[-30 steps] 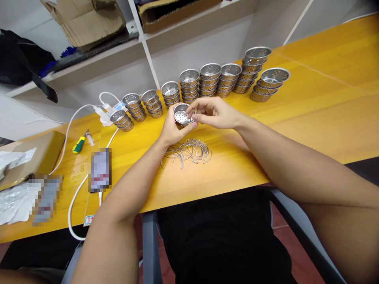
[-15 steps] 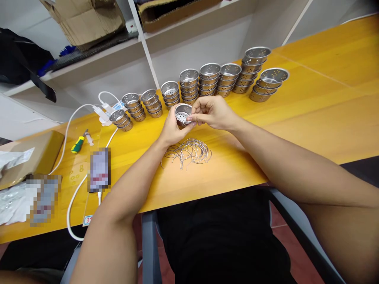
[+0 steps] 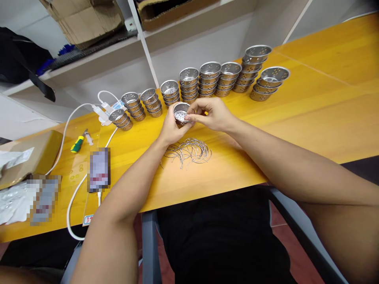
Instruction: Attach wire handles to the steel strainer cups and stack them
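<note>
My left hand is wrapped round a small perforated metal strainer basket, held above the table with its mouth tilted towards me. At the right side of its rim, the thumb and fingers of my right hand are pinched together. What sits between those fingertips is too small to make out. Below both hands lies a loose pile of thin curved metal wires on the table.
Stacks of the same strainer baskets line the back of the yellow table. To the left are a power strip, a screwdriver, a phone on a white cable and a cardboard box. Shelving rises behind.
Both hands and the strainer basket have shifted very slightly left. My right fingers still pinch at the rim. The wire pile and the stacks stay as they were.
</note>
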Available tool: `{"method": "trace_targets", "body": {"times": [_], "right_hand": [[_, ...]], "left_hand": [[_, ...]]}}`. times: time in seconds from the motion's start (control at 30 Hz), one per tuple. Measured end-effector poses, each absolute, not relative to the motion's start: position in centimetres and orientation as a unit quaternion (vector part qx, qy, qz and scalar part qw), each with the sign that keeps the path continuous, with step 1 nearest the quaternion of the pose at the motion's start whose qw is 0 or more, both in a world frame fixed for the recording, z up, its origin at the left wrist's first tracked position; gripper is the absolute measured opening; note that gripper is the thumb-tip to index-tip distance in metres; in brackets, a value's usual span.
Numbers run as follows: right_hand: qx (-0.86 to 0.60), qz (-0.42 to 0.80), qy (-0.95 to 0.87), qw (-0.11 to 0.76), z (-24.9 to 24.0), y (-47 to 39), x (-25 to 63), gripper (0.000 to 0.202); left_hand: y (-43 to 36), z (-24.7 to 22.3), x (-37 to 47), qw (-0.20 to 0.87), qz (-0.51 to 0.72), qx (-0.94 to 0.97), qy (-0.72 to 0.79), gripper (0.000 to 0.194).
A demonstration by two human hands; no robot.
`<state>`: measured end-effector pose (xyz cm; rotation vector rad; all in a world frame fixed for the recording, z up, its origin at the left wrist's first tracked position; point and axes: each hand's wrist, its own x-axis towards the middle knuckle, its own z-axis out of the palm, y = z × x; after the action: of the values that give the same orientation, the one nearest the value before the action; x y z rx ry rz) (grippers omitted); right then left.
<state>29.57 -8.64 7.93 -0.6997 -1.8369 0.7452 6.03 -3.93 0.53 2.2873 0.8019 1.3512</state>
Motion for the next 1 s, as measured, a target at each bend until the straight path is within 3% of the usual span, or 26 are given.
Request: {"method": "trace_targets", "body": {"times": [0.27,0.77,1.0], "right_hand": [[-0.282,0.175,-0.798,0.503,8.1,-8.7,30.1,0.028],[-0.276,0.128,-0.808,0.504,7.4,-8.6,30.0,0.036],[-0.290,0.124,-0.822,0.474,7.1,-8.2,30.1,0.030]], "left_hand": [[-3.1,0.5,5.4,0.159,0.508,0.796,0.287,0.095],[-3.4,0.6,5.3,0.159,0.499,0.802,0.287,0.092],[-3.4,0.7,5.2,0.161,0.503,0.800,0.283,0.091]]}}
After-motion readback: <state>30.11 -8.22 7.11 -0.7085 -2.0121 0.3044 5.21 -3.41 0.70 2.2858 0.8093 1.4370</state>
